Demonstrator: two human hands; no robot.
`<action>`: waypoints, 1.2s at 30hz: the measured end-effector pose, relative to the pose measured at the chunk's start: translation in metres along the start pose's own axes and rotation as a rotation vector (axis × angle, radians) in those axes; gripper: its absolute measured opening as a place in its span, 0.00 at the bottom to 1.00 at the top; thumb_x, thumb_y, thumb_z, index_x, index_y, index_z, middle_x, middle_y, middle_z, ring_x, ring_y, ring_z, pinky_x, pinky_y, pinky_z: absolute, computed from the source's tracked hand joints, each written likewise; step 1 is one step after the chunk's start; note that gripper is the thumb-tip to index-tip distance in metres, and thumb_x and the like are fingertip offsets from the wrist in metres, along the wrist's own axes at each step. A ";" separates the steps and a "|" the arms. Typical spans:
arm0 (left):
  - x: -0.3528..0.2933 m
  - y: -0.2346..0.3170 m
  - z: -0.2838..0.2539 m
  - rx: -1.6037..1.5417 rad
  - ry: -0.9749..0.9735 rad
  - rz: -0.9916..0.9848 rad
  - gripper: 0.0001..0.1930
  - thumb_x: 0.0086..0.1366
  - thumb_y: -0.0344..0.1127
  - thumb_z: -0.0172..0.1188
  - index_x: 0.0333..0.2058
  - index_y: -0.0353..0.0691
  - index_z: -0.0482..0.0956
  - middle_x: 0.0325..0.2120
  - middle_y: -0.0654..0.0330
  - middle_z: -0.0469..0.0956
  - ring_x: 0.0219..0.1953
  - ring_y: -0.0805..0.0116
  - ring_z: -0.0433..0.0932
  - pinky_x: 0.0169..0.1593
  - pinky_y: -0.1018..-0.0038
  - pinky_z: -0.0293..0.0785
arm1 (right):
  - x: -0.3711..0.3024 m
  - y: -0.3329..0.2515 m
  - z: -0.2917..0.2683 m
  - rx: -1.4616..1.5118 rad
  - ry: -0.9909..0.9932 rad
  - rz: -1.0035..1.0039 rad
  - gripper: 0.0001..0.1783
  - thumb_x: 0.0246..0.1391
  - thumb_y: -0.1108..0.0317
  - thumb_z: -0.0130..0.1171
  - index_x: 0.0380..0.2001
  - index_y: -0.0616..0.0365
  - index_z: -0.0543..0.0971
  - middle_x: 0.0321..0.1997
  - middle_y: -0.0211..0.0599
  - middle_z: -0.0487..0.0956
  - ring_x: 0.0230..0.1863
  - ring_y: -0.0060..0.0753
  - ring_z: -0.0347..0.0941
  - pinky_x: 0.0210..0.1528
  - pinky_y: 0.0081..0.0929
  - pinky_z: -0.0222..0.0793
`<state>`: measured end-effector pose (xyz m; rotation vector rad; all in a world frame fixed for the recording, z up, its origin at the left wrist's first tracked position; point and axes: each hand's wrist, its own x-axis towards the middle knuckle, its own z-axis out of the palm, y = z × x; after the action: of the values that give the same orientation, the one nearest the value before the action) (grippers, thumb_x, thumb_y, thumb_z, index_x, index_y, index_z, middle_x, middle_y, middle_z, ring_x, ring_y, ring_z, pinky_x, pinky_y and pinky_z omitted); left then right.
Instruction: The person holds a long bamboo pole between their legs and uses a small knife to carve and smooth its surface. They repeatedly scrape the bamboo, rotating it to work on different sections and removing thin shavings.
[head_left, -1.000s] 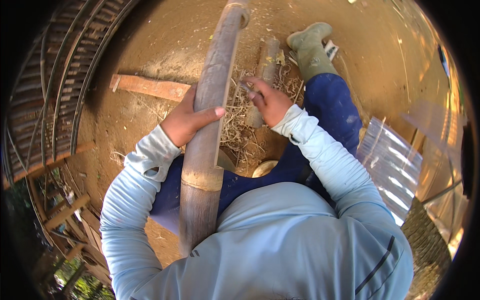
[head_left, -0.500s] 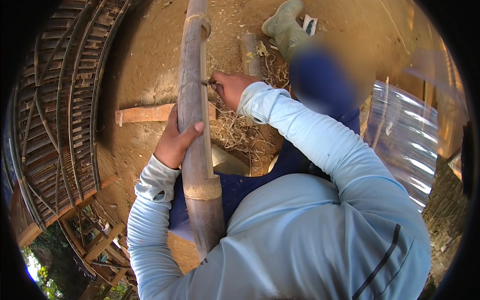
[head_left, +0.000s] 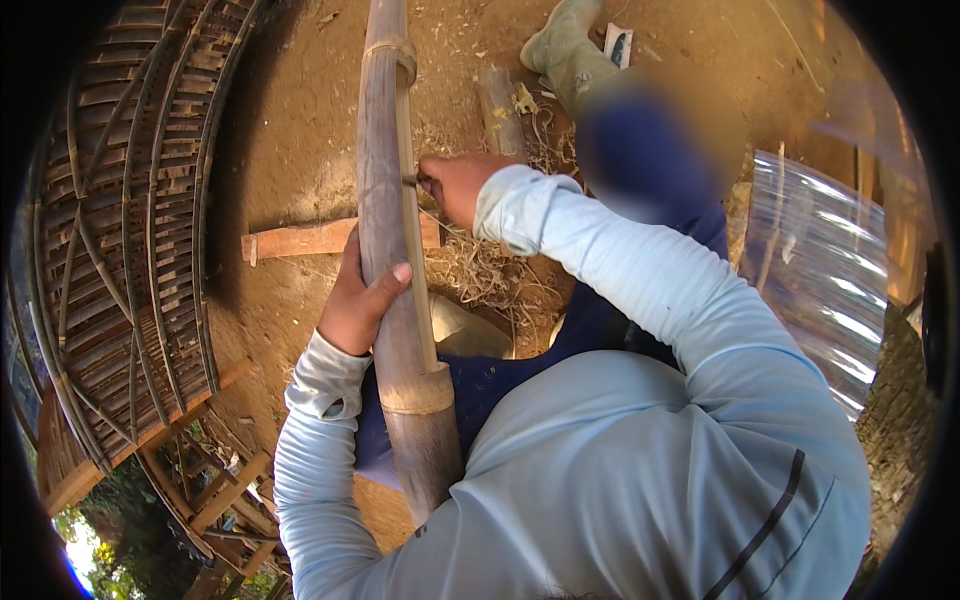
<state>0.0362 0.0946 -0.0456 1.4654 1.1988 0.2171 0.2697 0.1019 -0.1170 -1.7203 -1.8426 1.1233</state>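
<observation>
A long grey-brown bamboo pole (head_left: pixel 382 215) runs from the top of the view down to my lap, tilted a little. Along its right side a pale, straight-edged cut lies between two nodes. My left hand (head_left: pixel 358 302) grips the pole from the left, its thumb lying over the top. At the cut edge, farther up the pole, my right hand (head_left: pixel 468 187) is closed around a small thin dark tool (head_left: pixel 410 180). Its tip touches the edge; the fingers hide most of it, so its kind cannot be told.
Beneath the pole lies a reddish wooden board (head_left: pixel 310 238), beside curly shavings (head_left: pixel 485 265). A short bamboo piece (head_left: pixel 500 112) lies beyond. A slatted bamboo rack (head_left: pixel 125 230) stands left, a clear corrugated sheet (head_left: pixel 820 260) right. A green boot (head_left: pixel 568 50) is at the top.
The whole view has shifted slightly, so the pole sits a bit lower. My right hand and the tool have come slightly nearer along the cut edge. The left hand keeps its grip.
</observation>
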 end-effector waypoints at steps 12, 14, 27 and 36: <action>0.000 0.001 -0.001 0.008 0.013 -0.001 0.53 0.61 0.53 0.70 0.71 0.29 0.47 0.61 0.43 0.68 0.61 0.55 0.70 0.64 0.65 0.67 | 0.013 0.008 0.004 0.016 0.063 -0.013 0.15 0.70 0.59 0.45 0.48 0.55 0.75 0.42 0.54 0.82 0.45 0.64 0.78 0.48 0.54 0.71; 0.002 0.001 0.000 0.008 0.002 -0.001 0.53 0.61 0.53 0.70 0.71 0.29 0.48 0.61 0.44 0.69 0.61 0.55 0.70 0.64 0.65 0.67 | 0.024 0.012 0.001 0.044 0.093 0.027 0.15 0.70 0.58 0.45 0.49 0.55 0.75 0.42 0.55 0.82 0.46 0.63 0.78 0.49 0.54 0.71; 0.003 0.000 0.000 0.037 0.004 0.024 0.51 0.62 0.52 0.69 0.71 0.29 0.49 0.60 0.45 0.69 0.61 0.56 0.71 0.64 0.65 0.67 | 0.012 0.005 -0.006 -0.049 0.089 0.022 0.15 0.70 0.58 0.45 0.49 0.53 0.75 0.42 0.55 0.82 0.45 0.63 0.78 0.47 0.55 0.71; 0.001 0.007 0.003 -0.026 0.001 0.000 0.51 0.62 0.51 0.70 0.71 0.29 0.49 0.61 0.44 0.69 0.62 0.56 0.70 0.65 0.65 0.66 | 0.016 -0.001 -0.006 -0.033 0.098 0.053 0.14 0.67 0.62 0.46 0.50 0.52 0.76 0.44 0.55 0.82 0.47 0.62 0.79 0.49 0.54 0.72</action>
<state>0.0426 0.0950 -0.0412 1.4429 1.1933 0.2326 0.2705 0.1185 -0.1164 -1.8193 -1.7755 1.0156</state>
